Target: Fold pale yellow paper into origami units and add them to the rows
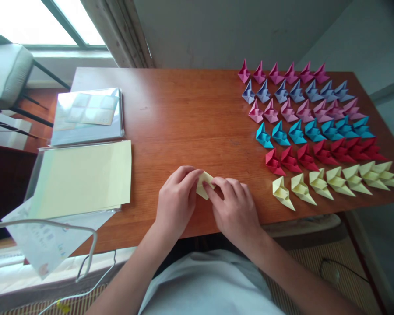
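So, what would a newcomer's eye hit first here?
Most likely the colour-sorted rows of origami pieces, magenta farthest to pale yellow nearest, on the right of the wooden table. Then the small folded paper between the left hand and right hand near the front edge, and the pale-yellow sheets at left.

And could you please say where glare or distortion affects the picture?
Head view: the glass window blows out to white; glare streaks the glossy rectangular packet; the pale yellow folded-paper row looks stretched towards the right; the top right corner is dark.
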`<state>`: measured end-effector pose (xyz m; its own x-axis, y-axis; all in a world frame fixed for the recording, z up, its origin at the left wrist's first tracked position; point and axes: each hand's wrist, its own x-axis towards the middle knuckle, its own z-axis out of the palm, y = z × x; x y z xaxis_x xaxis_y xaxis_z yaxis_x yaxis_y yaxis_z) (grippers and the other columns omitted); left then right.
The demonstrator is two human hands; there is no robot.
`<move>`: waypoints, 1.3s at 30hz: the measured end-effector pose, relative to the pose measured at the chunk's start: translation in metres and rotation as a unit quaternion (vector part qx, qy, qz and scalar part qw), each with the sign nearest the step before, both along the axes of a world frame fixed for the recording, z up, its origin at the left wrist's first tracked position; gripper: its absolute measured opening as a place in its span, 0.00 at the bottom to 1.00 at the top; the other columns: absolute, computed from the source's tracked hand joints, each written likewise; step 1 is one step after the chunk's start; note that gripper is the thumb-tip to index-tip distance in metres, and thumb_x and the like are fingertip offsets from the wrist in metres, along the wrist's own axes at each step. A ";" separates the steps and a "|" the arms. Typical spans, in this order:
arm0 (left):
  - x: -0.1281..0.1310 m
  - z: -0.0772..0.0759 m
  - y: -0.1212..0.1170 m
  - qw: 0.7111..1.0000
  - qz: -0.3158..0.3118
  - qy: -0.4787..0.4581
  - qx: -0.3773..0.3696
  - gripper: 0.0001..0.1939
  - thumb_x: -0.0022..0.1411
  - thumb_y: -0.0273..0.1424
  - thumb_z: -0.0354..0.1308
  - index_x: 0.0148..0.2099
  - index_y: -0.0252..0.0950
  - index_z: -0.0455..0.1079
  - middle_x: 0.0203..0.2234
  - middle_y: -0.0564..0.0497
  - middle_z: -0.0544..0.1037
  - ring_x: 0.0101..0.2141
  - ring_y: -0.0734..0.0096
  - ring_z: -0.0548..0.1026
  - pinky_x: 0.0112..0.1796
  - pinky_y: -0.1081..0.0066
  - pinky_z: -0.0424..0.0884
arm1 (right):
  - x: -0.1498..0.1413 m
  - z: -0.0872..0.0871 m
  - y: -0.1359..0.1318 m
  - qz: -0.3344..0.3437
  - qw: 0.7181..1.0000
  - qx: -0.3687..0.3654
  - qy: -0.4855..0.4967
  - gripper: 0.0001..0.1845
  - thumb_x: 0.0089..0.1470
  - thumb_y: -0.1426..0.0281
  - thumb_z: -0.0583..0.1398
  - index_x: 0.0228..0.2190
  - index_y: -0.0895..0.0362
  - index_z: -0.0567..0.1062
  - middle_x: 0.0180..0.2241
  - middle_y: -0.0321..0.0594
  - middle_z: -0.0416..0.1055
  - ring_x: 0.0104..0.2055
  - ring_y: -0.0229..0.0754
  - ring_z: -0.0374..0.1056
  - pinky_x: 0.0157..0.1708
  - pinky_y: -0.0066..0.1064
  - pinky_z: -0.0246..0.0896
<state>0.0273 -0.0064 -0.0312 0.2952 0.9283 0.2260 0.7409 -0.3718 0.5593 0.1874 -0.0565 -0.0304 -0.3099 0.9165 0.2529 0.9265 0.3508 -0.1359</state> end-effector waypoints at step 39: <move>-0.020 0.022 0.005 0.968 0.006 0.248 -0.027 0.09 0.70 0.37 0.55 0.38 0.40 0.69 0.35 0.49 0.74 0.38 0.58 0.71 0.38 0.63 0.65 | 0.000 0.001 0.000 -0.006 0.999 -0.026 0.024 0.21 0.64 0.75 0.57 0.56 0.53 0.75 0.51 0.47 0.73 0.50 0.50 0.63 0.45 0.41 0.57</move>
